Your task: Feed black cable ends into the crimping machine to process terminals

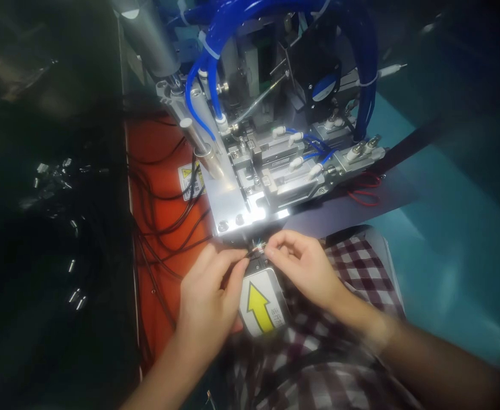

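Observation:
My left hand (213,285) is closed, with thumb and index finger pinched on thin dark wires (253,250) at the front of a metal machine (233,208). Close beside it on the right, my right hand (303,265) is closed too, its fingertips pinched at the other end of the same small piece. What exactly lies between the right fingertips is too small to tell. Just below the fingertips is a white plate with a yellow arrow (258,302).
Blue air hoses (250,11) arch over the machine. Black cables (164,196) cross an orange base (156,285) on the left. Small shiny metal parts (73,265) lie scattered on a dark surface further left. A checkered cloth (355,273) covers the lap.

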